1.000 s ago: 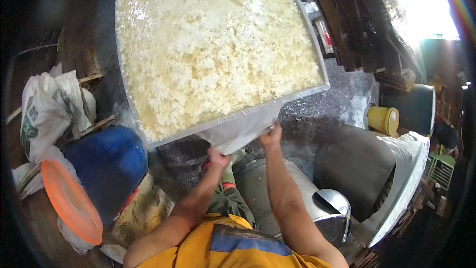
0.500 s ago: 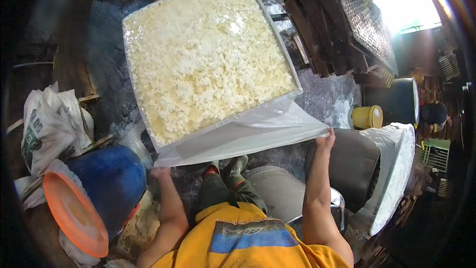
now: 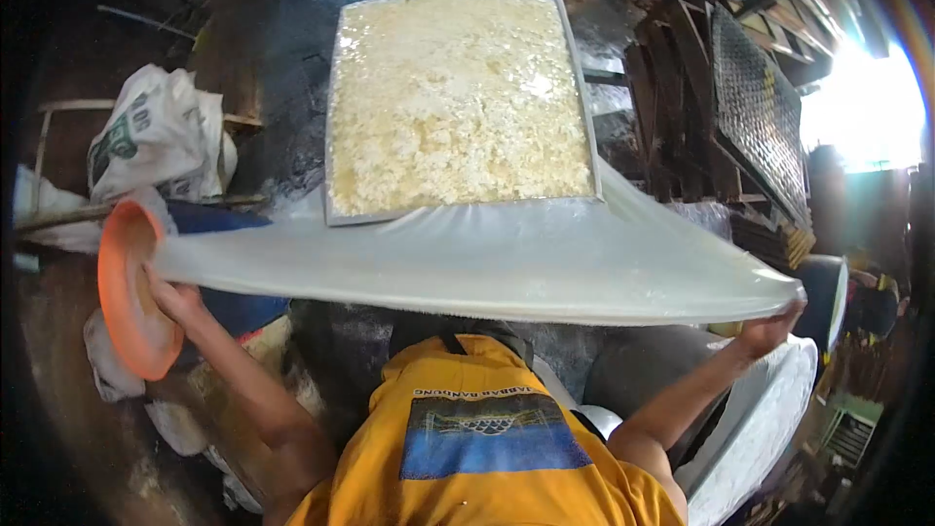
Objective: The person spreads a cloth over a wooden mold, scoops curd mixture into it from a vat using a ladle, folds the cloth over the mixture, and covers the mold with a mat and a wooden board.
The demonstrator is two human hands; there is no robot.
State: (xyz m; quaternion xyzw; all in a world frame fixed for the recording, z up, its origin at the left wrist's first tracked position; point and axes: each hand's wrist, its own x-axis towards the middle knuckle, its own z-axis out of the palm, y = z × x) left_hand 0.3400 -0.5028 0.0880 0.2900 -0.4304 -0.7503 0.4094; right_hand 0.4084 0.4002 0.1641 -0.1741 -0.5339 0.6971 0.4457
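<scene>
A white cloth (image 3: 506, 263) is stretched wide between my two hands, in front of a square, shallow frame (image 3: 467, 208). The frame is filled with a pale, wet, crumbly mass like curds (image 3: 458, 102). My left hand (image 3: 175, 298) is closed on the cloth's left corner and overlaps an orange basin (image 3: 119, 282) in view; whether it touches the basin I cannot tell. At far right my right hand (image 3: 769, 329) is closed on the other corner. The cloth's far edge runs under the near side of the frame.
A blue barrel (image 3: 229, 310) lies partly behind the cloth at left, below a white printed sack (image 3: 156, 136). Wooden boards (image 3: 672, 107) and a textured panel (image 3: 760, 102) lean at right. A large white-rimmed tub (image 3: 755, 419) stands near my right arm.
Both hands have spread apart and risen, pulling the cloth outward and taut. The view has shifted, so the frame now appears straighter and farther away.
</scene>
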